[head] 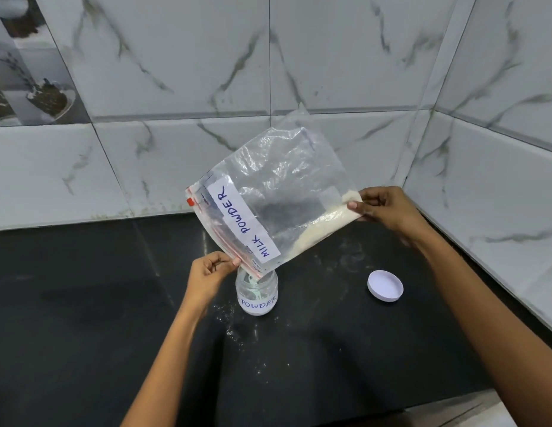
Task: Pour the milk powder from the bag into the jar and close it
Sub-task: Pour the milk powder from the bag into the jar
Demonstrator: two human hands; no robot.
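A clear zip bag (277, 192) labelled "MILK POWDER" is held tilted, its open corner pointing down into the mouth of a small glass jar (256, 295). Pale powder (317, 229) lies along the bag's lower edge. My left hand (211, 275) pinches the bag's zip edge just beside the jar mouth. My right hand (382, 208) grips the bag's raised bottom corner. The jar stands upright on the black counter (83, 303), has a "POWDER" label and holds a little powder at its bottom. Its white lid (385, 286) lies on the counter to the right.
Marbled tile walls (176, 149) close off the counter at the back and on the right, forming a corner. Specks of spilled powder (228, 322) dot the counter around the jar. The counter's front edge (453, 405) runs at the lower right.
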